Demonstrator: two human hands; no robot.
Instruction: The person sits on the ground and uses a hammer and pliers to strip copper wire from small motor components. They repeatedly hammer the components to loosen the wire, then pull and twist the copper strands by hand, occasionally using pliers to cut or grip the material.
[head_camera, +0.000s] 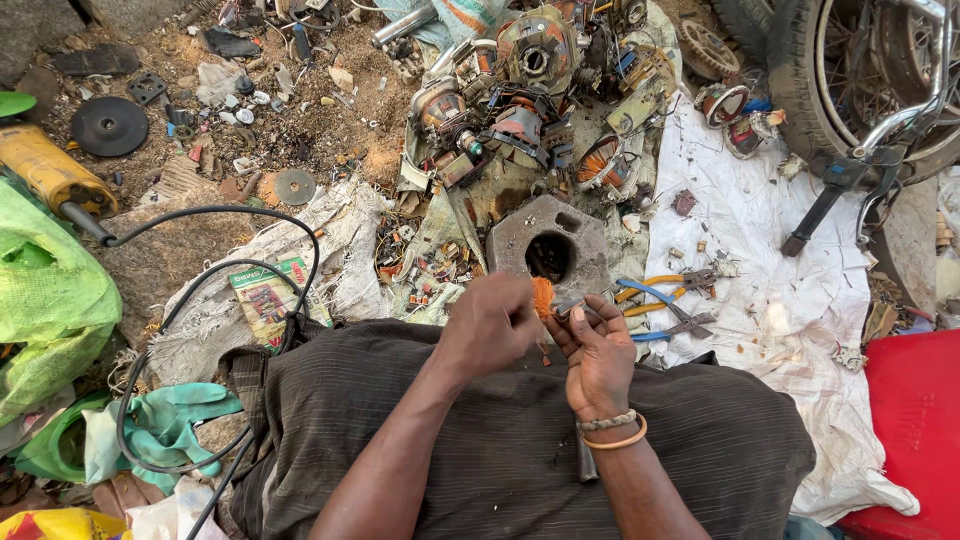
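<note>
**Copper coming out of a small motor part, strand by strand**

The person sits on the ground with dark striped cloth over the lap, and both hands meet just above it. The left hand (490, 325) is pinched shut on a tuft of orange copper wire (542, 296); the right hand (597, 345), a bracelet on its wrist, is closed around a small grey metal piece (570, 308) from which the tuft seems to sprout. How the wire is fixed inside I cannot tell.

By my reading the step in hand is stripping the winding off its core. The next move would call for a firm hold with the right hand and a steady pull along the wire's own line.

Just beyond the hands lie blue-handled pliers (655, 305) on a white sack (770, 250), beside a grey metal block with a round hole (550, 250). Farther off sits a heap of dismantled motors (520, 110); at far left, a yellow angle grinder (50, 175).
</note>
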